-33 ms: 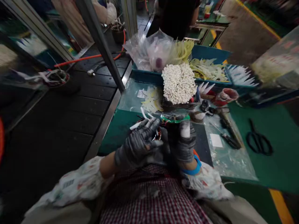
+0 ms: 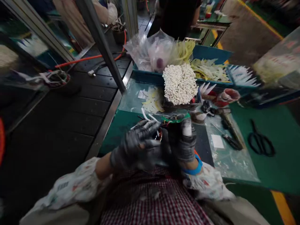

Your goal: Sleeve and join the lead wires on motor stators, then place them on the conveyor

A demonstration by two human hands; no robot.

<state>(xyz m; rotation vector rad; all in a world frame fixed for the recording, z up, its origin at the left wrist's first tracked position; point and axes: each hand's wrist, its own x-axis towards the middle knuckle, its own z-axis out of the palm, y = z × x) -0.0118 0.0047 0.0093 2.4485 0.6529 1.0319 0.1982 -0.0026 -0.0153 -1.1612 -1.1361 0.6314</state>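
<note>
Both my hands wear grey, dirt-stained gloves and are close together at the table's near edge. My left hand is smeared by motion, its fingers stretched out towards the middle. Just beyond its fingers, white stems poke up, and a round piece with reddish bits shows partly beside them. My right hand is closed, its white-tipped thumb pointing up. Whatever it grips is lost in a dark shape between the hands. A bright green curved strip lies just past the right thumb.
Ahead lie a bundle of white bead stems, pale yellow leaf pieces and a blue tray. To the right are a hammer, a screwdriver and black scissors. A metal post rises at the left.
My left hand has shifted slightly left and towards me, away from the white stems. The right hand stays nearly in place.
</note>
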